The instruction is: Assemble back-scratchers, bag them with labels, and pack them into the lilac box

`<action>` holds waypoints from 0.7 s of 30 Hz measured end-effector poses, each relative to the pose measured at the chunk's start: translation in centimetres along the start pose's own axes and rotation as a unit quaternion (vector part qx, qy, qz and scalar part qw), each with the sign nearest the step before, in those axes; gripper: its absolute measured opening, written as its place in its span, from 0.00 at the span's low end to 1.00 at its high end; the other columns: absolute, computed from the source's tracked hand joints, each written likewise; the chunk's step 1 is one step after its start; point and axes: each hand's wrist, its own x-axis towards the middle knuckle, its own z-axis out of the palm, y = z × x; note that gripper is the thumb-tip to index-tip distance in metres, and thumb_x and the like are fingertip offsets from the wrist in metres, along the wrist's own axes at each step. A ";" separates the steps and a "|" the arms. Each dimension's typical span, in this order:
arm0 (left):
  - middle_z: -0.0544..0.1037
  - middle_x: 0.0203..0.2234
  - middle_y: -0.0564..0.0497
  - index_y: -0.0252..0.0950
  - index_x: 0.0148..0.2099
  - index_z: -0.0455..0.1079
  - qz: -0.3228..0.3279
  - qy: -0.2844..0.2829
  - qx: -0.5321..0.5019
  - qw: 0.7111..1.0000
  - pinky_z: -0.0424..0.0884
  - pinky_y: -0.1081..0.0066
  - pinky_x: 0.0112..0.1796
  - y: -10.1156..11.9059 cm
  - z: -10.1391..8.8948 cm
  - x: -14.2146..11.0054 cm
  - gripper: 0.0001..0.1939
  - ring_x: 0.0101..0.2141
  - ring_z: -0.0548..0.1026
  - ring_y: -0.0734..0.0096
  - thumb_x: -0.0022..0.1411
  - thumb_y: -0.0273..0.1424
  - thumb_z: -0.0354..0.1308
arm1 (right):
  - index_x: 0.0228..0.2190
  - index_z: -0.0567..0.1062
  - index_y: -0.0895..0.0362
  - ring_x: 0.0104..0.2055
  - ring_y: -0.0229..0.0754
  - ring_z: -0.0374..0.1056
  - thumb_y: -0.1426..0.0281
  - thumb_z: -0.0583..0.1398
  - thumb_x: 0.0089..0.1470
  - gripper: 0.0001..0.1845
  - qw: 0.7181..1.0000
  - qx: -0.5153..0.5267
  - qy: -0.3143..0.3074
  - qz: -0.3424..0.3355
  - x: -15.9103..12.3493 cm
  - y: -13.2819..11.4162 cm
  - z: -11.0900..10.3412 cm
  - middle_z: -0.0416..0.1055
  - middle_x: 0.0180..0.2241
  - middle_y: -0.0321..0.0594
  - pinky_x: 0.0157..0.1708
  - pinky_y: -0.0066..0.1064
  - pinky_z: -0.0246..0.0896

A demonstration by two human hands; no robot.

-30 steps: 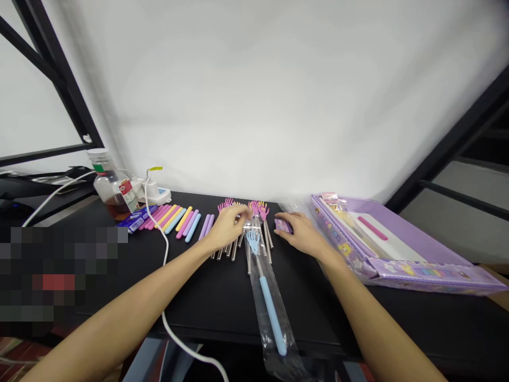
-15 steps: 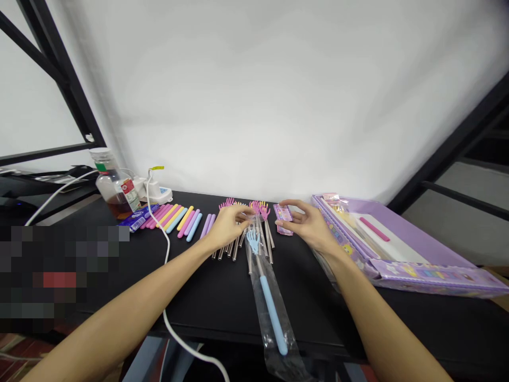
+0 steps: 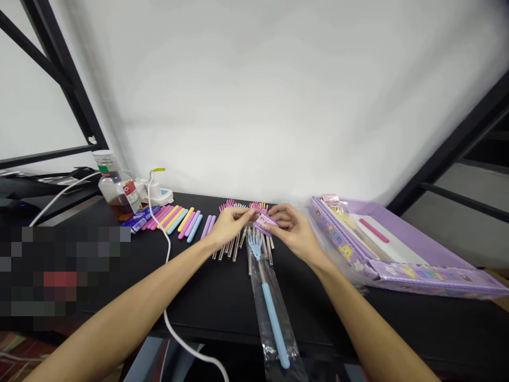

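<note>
Left hand [image 3: 233,225] and right hand [image 3: 296,233] close together, curled inward

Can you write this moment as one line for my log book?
right hand: holds pink packet | left hand: beside packet, over metal back scratcher shafts | nearby: blue back scratcher in plastic sleeve

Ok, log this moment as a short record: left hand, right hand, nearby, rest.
left hand: fingertips at the packet's edge, grip unclear
right hand: holds a small pink packet
nearby: metal back scratchers with pink claw heads; a blue back scratcher in a clear plastic sleeve
rest: pastel handles; a purple box; a bottle of brown liquid; a white cable; a black table
</note>
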 end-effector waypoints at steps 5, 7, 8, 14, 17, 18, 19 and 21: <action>0.83 0.43 0.41 0.32 0.44 0.80 -0.006 -0.040 -0.005 0.999 0.75 0.58 0.51 0.2 0.2 -0.1 0.28 0.45 0.80 0.58 0.59 0.53 0.61 | 0.40 0.80 0.52 0.46 0.46 0.73 0.66 0.60 0.61 0.09 0.987 -0.117 0.005 -0.106 -0.1 0.2 -0.3 0.79 0.41 0.41 0.49 0.41 0.68; 0.83 0.43 0.42 0.32 0.45 0.79 -0.004 -0.056 -0.007 0.998 0.74 0.57 0.52 0.5 0.2 -0.2 0.27 0.45 0.80 0.58 0.60 0.52 0.61 | 0.41 0.81 0.50 0.49 0.46 0.71 0.71 0.57 0.63 0.13 0.978 -0.144 -0.003 -0.149 -0.1 0.0 -0.5 0.78 0.43 0.41 0.51 0.41 0.67; 0.83 0.42 0.42 0.33 0.45 0.79 -0.003 -0.060 -0.008 0.998 0.74 0.57 0.52 0.6 0.2 -0.2 0.27 0.45 0.80 0.58 0.60 0.52 0.61 | 0.42 0.81 0.49 0.50 0.45 0.71 0.72 0.55 0.63 0.15 0.975 -0.155 -0.004 -0.162 -0.1 0.0 -0.6 0.77 0.44 0.41 0.51 0.41 0.67; 0.83 0.38 0.44 0.34 0.45 0.79 0.006 -0.069 0.015 0.997 0.76 0.57 0.48 0.8 0.2 -0.4 0.25 0.42 0.80 0.60 0.64 0.50 0.58 | 0.48 0.78 0.50 0.47 0.46 0.73 0.71 0.56 0.63 0.15 0.968 -0.196 0.030 -0.151 0.0 0.2 -0.7 0.78 0.45 0.42 0.47 0.40 0.69; 0.82 0.32 0.47 0.34 0.41 0.79 0.012 -0.060 0.043 0.997 0.77 0.59 0.45 0.7 0.2 -0.3 0.25 0.39 0.79 0.63 0.64 0.51 0.56 | 0.44 0.77 0.52 0.43 0.45 0.74 0.71 0.57 0.62 0.12 0.965 -0.213 0.044 -0.145 0.0 0.5 -0.9 0.78 0.42 0.41 0.45 0.38 0.69; 0.82 0.31 0.48 0.34 0.41 0.79 0.015 -0.057 0.049 0.997 0.77 0.60 0.44 0.6 0.2 -0.2 0.24 0.38 0.79 0.63 0.64 0.51 0.56 | 0.43 0.77 0.53 0.43 0.45 0.74 0.72 0.57 0.62 0.11 0.962 -0.223 0.042 -0.148 0.0 0.5 -1.0 0.78 0.41 0.41 0.44 0.38 0.69; 0.81 0.30 0.48 0.34 0.40 0.79 0.017 -0.054 0.053 0.997 0.77 0.60 0.43 0.6 0.1 -0.2 0.24 0.37 0.79 0.63 0.64 0.51 0.56 | 0.42 0.77 0.53 0.42 0.45 0.74 0.72 0.57 0.62 0.11 0.959 -0.234 0.038 -0.154 0.0 0.5 -1.1 0.78 0.41 0.41 0.44 0.38 0.69; 0.80 0.29 0.49 0.33 0.39 0.79 0.021 -0.047 0.058 0.997 0.77 0.61 0.42 0.5 0.1 -0.1 0.25 0.36 0.78 0.63 0.64 0.51 0.56 | 0.42 0.78 0.53 0.42 0.45 0.73 0.73 0.56 0.62 0.11 0.953 -0.250 0.025 -0.170 0.0 0.6 -1.1 0.78 0.39 0.41 0.44 0.38 0.68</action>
